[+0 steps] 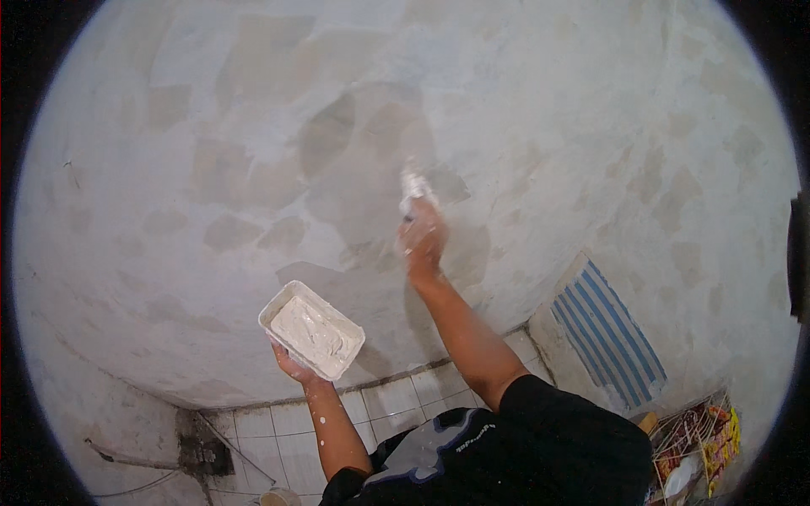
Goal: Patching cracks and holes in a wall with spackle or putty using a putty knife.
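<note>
A white rectangular tub (353, 347) with thick white putty (308, 327) in it rests tilted on my left hand (291, 364). The fingers of that hand grip the tub from its underside and near side, and the tub hides most of them. My right hand (424, 240) is raised against the wall, closed around a white-smeared tool (414, 184). Motion blurs the tool, so its exact shape is unclear. White smears mark the right fingers. The grey-white plastered wall (523, 110) in front carries darker, damp-looking patches (371, 160) around the tool.
Blue-and-white striped material (609, 333) covers part of the wall at right. A cluttered bundle with yellow and red wrapping (700, 447) stands at lower right. White tiles (291, 426) run below the wall. A pipe (135, 460) and a small round container (278, 497) are at lower left.
</note>
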The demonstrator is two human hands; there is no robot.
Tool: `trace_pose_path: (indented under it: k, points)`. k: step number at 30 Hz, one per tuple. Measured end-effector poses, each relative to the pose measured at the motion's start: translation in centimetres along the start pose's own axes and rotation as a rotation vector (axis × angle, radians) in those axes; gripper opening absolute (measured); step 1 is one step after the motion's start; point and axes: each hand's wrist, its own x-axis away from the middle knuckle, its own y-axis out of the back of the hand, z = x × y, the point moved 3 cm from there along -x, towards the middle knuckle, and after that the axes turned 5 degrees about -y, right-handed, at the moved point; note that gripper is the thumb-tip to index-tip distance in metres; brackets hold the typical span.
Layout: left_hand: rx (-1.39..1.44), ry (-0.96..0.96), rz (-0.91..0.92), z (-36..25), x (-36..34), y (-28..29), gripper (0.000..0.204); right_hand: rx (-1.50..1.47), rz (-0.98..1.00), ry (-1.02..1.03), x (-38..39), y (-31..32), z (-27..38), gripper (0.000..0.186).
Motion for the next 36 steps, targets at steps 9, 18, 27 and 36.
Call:
trace_pose_path:
  k: [9,18,27,36]
  points:
    - [0.0,0.056,0.02,0.0,-0.3,0.1,0.058,0.196,0.534,0.442,6.0,-1.3,-5.1,0.038]
    - [0.028,0.058,0.041,-0.5,-0.5,0.8,0.058,-0.073,-0.022,-0.06,-1.0,3.4,-4.8,0.031]
    - [-0.015,0.074,0.009,0.1,0.0,1.2,0.059,-0.089,0.228,0.434,8.1,-2.3,-5.9,0.037]
    - [0.09,0.156,0.01,0.1,0.5,0.1,0.061,-0.179,-0.163,0.022,-3.7,5.7,-5.8,0.033]
